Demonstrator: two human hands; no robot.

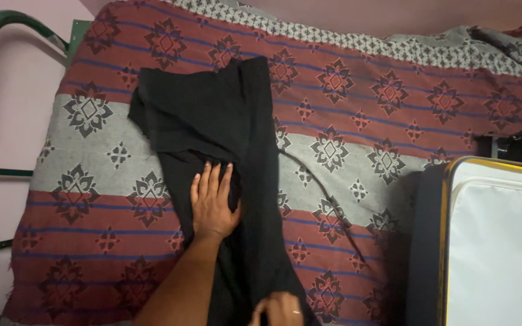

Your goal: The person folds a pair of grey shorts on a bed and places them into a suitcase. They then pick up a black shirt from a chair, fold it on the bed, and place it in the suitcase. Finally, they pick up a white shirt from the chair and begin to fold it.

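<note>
Black garment (212,121) under flat left hand (212,202); bedspread (394,121) open rightward.

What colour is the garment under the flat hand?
Plain black. The garment lies on the patterned bedspread under the left hand, seen in the head view.

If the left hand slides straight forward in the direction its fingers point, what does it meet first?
The left hand lies flat on the black garment, fingers pointing up the bed. It would probably first meet the garment's folded upper part, then the patterned bedspread beyond it.
</note>
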